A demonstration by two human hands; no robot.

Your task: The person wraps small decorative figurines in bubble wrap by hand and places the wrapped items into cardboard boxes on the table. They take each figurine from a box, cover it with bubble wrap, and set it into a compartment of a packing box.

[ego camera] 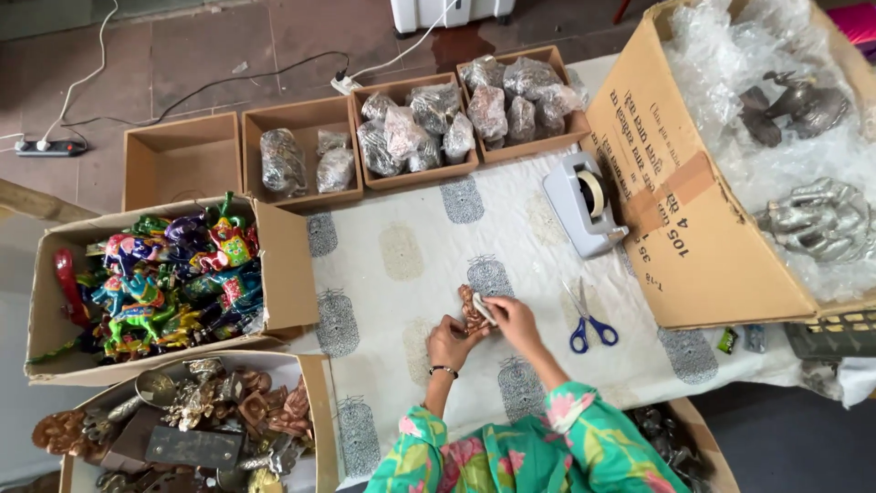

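My left hand point(449, 340) grips a small brown carved figurine point(471, 309) from below, over a white printed cloth point(401, 256). My right hand point(513, 317) holds a small pale strip, perhaps tape or a label, pressed against the figurine's right side. Both hands sit close together near the cloth's front middle. Blue-handled scissors point(584, 321) lie just right of my right hand. A grey tape dispenser point(584, 203) stands farther back on the cloth.
Several shallow cardboard trays point(301, 119) at the back hold plastic-wrapped items. A box of colourful painted animal figures point(169, 283) and a box of metal and wooden figurines point(210, 415) stand left. A large carton point(693, 228) with bubble wrap and silver figures stands right.
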